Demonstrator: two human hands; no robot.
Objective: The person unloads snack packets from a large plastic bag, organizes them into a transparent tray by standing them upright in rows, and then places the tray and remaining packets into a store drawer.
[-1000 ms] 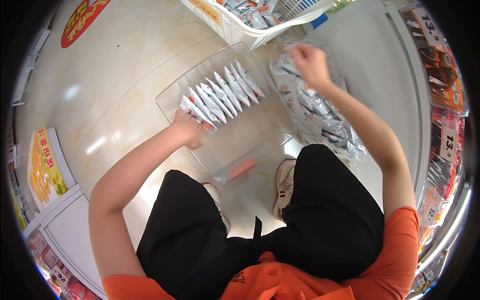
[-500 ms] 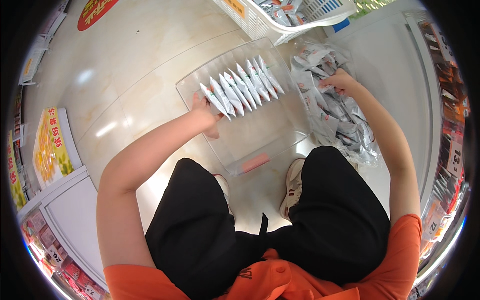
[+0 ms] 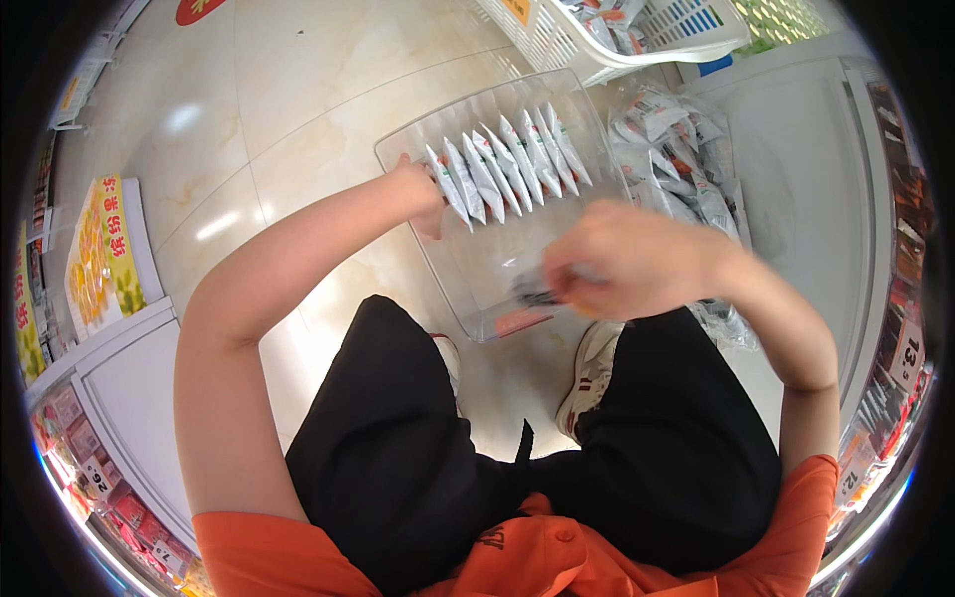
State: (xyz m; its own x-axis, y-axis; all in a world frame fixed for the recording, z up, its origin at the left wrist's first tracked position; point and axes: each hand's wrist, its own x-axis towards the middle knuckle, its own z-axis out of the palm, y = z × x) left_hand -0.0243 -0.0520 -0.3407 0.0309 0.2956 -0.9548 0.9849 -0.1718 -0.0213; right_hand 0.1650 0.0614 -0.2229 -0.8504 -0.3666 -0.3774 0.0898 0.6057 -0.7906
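A clear plastic bin (image 3: 468, 271) rests on the floor in front of my feet. Inside it, several small white packets (image 3: 505, 169) stand on edge in a slanting row. My left hand (image 3: 423, 196) is closed round the bin's left side, close to the leftmost packet; part of its fingers is hidden. Over the bin's near right part, my right hand (image 3: 622, 257) is closed on a small silvery packet (image 3: 537, 289), both smeared by motion. To the right of the bin lies a clear plastic bag (image 3: 686, 149) full of similar packets, partly covered by my right forearm.
A white plastic basket (image 3: 597, 65) with more packets stands beyond the bin. White shelf units with goods flank me, a panel (image 3: 816, 149) on the right and a cabinet (image 3: 129, 373) on the left. My shoes (image 3: 589, 373) are just this side of the bin.
My right hand has come out of the bag, moving left and nearer over the bin with a packet in it. My left hand stays at the bin's left side. The view has shifted slightly.
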